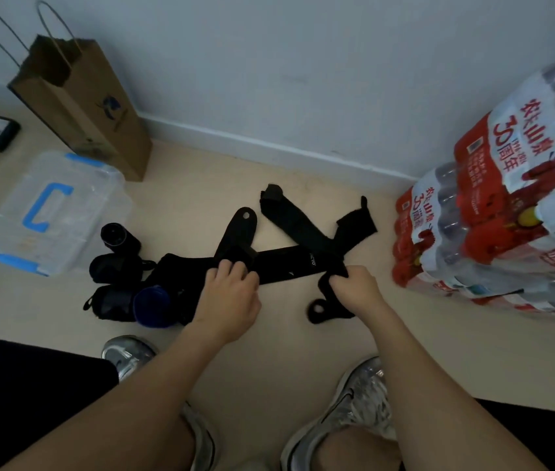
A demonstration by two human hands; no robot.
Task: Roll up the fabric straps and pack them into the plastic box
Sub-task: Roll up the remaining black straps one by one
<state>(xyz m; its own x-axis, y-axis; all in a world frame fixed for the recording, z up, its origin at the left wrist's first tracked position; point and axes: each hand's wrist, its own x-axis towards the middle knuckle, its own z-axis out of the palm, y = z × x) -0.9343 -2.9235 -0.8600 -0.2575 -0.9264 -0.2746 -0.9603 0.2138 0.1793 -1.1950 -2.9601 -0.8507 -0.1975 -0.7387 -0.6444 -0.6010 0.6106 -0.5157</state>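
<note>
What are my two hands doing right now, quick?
Left hand: fingers curled on the black strap on the floor.
Right hand: gripping the other end of that strap.

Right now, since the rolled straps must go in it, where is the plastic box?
In the head view the plastic box lies on the floor at left, lid on, before the brown paper bag and beyond the rolled straps.

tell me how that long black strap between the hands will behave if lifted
Probably floppy: the strap bends and bunches where the right hand grips it. Likely light, being thin flat fabric. Lifting could tug the other strap crossing it.
</note>
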